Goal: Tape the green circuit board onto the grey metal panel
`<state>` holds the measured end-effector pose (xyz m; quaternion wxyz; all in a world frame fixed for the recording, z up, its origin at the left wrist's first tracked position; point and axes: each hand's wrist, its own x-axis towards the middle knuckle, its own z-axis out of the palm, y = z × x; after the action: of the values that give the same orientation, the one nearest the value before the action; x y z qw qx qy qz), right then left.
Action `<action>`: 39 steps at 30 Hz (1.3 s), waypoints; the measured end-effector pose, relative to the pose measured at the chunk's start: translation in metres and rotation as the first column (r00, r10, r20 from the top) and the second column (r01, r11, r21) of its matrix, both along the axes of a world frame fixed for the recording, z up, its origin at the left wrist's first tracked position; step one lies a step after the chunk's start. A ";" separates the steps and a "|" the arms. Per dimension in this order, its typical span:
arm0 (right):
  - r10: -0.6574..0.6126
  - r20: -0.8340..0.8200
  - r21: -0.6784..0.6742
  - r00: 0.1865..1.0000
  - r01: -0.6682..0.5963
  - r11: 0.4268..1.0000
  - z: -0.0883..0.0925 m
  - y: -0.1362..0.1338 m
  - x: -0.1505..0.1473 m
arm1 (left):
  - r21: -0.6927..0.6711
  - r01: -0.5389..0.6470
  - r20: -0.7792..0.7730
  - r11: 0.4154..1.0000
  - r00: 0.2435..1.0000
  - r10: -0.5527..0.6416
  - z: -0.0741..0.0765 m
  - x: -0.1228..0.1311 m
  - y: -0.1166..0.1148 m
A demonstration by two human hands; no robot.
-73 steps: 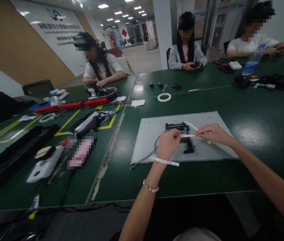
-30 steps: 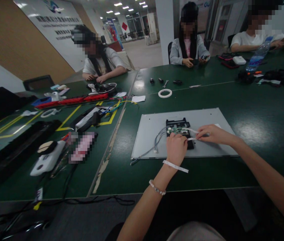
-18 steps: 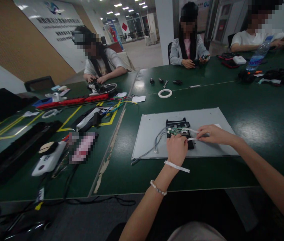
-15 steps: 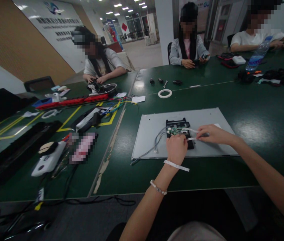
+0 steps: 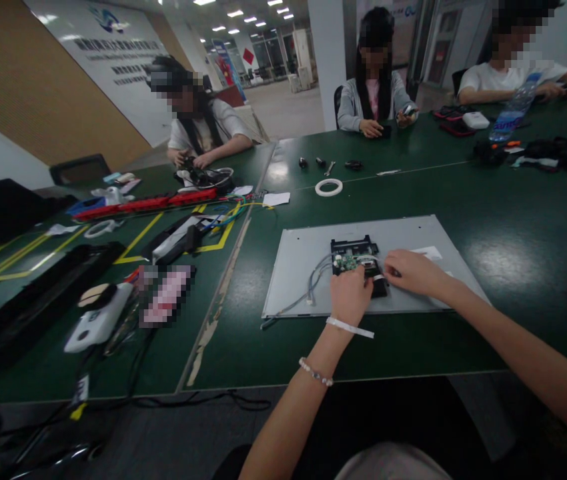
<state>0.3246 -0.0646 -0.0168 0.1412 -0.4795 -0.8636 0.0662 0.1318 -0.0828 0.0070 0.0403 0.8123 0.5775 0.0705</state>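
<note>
Both hands have drawn together and sunk: the left hand (image 5: 351,297), curled shut, and the right hand (image 5: 411,273), fingertips pinched on the white strip (image 5: 378,277), seemingly lay it onto the black module (image 5: 358,248), mid grey panel (image 5: 413,230), by the tabletop's (image 5: 513,220) near edge.

Near end of black module (image 5: 355,245) — unseen behind left hand (image 5: 348,297) and right hand (image 5: 409,272)
</note>
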 end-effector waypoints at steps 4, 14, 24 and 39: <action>0.003 0.081 0.096 0.997 -0.010 0.995 0.001 -0.004 -0.010 | -0.044 -0.035 -0.018 0.998 0.999 0.035 0.001 -0.001 -0.001; 0.040 0.066 0.025 0.997 -0.042 0.999 -0.001 0.006 0.018 | -0.045 -0.014 -0.033 0.999 0.999 0.012 0.004 -0.014 0.000; -0.012 -0.184 -0.017 0.983 0.009 1.000 -0.002 0.015 0.047 | -0.063 0.029 -0.063 0.998 0.997 -0.033 0.002 -0.021 0.002; -0.100 -0.719 -0.290 0.688 -0.166 0.942 0.012 0.001 0.017 | -0.147 0.004 0.768 0.989 0.631 0.111 0.013 -0.017 0.049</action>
<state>0.3418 -0.0634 -0.0045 0.3862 -0.4148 -0.7216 0.3975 0.1151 -0.0335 0.0202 0.3363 0.6814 0.5318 0.3740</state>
